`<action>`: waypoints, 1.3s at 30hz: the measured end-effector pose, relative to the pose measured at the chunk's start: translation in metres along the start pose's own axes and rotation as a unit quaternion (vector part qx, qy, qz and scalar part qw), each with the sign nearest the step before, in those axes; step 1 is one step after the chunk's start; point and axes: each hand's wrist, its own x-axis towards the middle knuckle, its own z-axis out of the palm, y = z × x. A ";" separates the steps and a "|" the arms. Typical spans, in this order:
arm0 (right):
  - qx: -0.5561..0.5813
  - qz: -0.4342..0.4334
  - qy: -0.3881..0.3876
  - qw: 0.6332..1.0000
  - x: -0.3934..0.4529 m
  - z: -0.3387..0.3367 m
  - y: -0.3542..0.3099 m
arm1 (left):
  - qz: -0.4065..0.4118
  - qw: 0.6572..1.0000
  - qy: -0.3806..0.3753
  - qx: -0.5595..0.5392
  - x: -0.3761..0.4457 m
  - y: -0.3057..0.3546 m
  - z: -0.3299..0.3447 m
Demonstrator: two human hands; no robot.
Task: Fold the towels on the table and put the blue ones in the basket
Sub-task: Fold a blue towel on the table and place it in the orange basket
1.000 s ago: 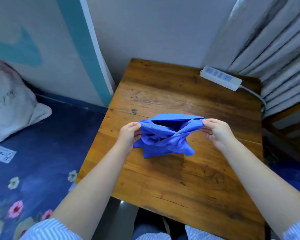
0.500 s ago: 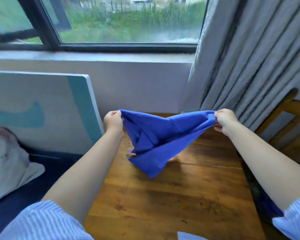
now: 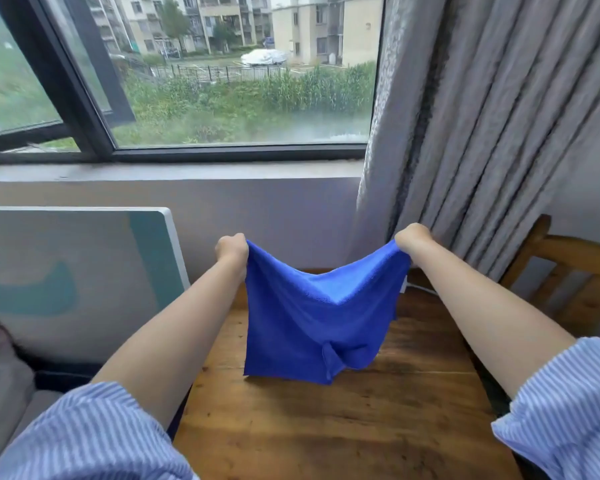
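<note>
Towel (image 3: 321, 317) between hands, above table (image 3: 378, 427)

Both hands hold a blue towel (image 3: 312, 327) up in the air above the wooden tabletop (image 3: 343, 427). The left hand (image 3: 232, 247) grips the top left corner and the right hand (image 3: 413, 239) grips the top right corner, with the fingers curled around the cloth. The top edge sags a little between them, and the towel hangs down almost flat; its lower edge has a small fold near the middle. Both forearms are bare, with striped blue sleeves (image 3: 84, 434) pushed up. Behind the tabletop is a window (image 3: 222, 81), a grey curtain (image 3: 482, 133) at the right, and a wooden chair (image 3: 568, 278) beside it.
</note>
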 end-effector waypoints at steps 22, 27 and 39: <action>-0.001 -0.182 0.056 0.982 0.013 0.052 -0.034 | 0.083 0.993 -0.065 0.050 0.040 -0.002 -0.002; -0.255 -0.063 -0.063 0.963 0.002 0.083 0.068 | 0.061 0.904 -0.175 0.386 0.017 -0.079 -0.027; -0.390 0.056 -0.225 0.891 -0.088 0.113 0.280 | -0.033 0.416 -0.450 0.789 -0.030 -0.261 -0.103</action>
